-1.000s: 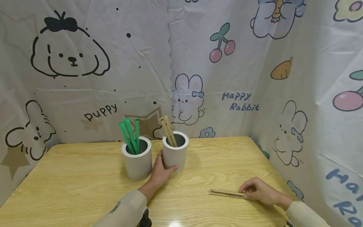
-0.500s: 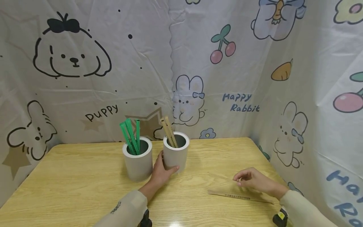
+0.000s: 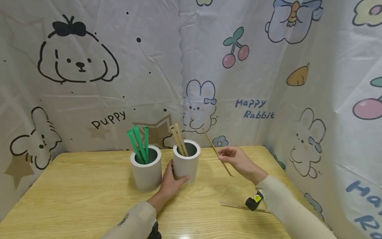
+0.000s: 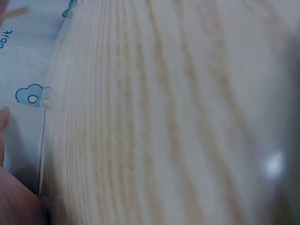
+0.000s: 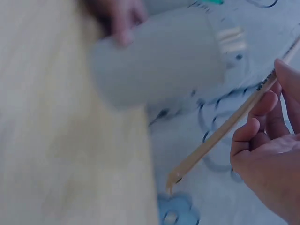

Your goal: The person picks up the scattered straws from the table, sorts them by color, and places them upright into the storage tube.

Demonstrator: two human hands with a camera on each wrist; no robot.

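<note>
My right hand [image 3: 237,162] pinches a long, thin tan stick [image 3: 213,146] between thumb and fingers, held slanted in the air to the right of the cups. Small black print shows along this stick in the right wrist view. My left hand [image 3: 171,182] grips the lower side of a light grey cup [image 3: 191,167], thumb across its front. Inside that cup stand several tan sticks [image 3: 178,139]. Another printed tan stick [image 3: 232,205] lies on the table, partly hidden by my right wrist camera.
Left of the gripped cup stands a second grey cup [image 3: 146,177], holding several green sticks [image 3: 138,142]. Both cups stand on a wood-grain table [image 3: 89,192]. A cloth [image 3: 149,83] printed with cartoons hangs behind the table and along its right side.
My right hand has picked up one stick from the right part of the table and carried it up and left toward the cups. The left hand stays on its cup.
</note>
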